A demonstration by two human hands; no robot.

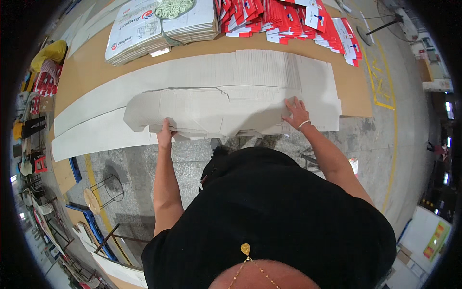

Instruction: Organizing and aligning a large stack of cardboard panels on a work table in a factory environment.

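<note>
Pale grey cardboard sheets [197, 106] lie overlapping in a long fanned row across the table in front of me. At the near edge, my left hand [165, 136] is closed on the cardboard sheets, its thumb on top and its other fingers mostly hidden. My right hand [297, 114], with a light bracelet at the wrist, rests on the row's right part with fingers spread. Beneath the row are larger pale boards [96, 120].
Across the brown table [356, 96] stand a tied stack of printed white cartons [139, 29], a dish of pale green bands [174, 7] and piles of red-and-white printed cards [288, 21]. A round stool [91, 201] is on the floor at left; a fan [385, 26] stands at far right.
</note>
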